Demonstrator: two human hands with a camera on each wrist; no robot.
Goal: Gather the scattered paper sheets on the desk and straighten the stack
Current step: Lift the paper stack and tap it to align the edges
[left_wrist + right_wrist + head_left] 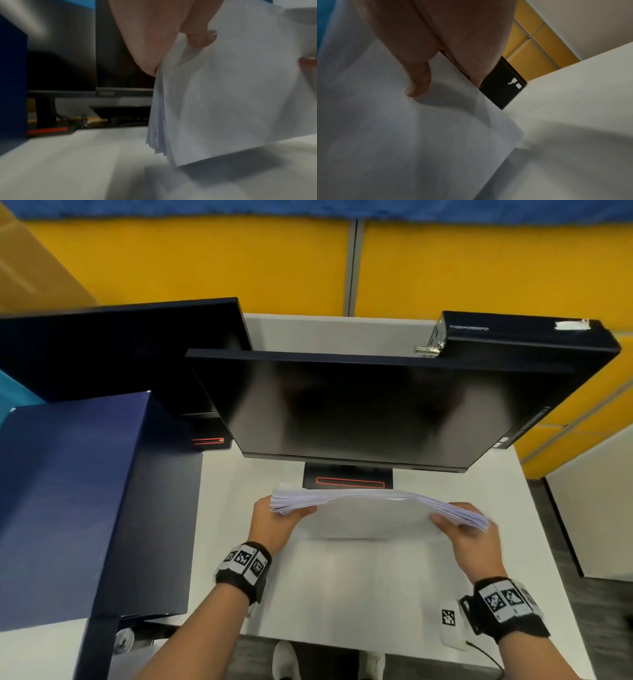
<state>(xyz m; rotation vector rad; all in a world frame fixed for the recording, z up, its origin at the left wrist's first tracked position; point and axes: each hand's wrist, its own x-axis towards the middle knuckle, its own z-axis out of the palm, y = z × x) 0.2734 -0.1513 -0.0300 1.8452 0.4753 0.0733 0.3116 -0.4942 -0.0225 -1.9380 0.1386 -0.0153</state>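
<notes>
A stack of white paper sheets (373, 515) stands upright on its long edge above the white desk (342, 587), in front of the monitor. My left hand (274, 520) grips the stack's left end, thumb on the near face. My right hand (469, 534) grips the right end the same way. The top edges fan unevenly at both ends. In the left wrist view the stack (231, 94) hangs just off the desk with its sheet edges staggered, my thumb (200, 36) pressed on it. In the right wrist view my thumb (418, 83) lies on the near sheet (402, 135).
A black monitor (376, 409) stands right behind the stack, its base (349, 479) close to the paper. A second monitor (113, 350) and a dark blue box (75, 501) fill the left. A small white device (452, 628) lies near the desk's front right edge.
</notes>
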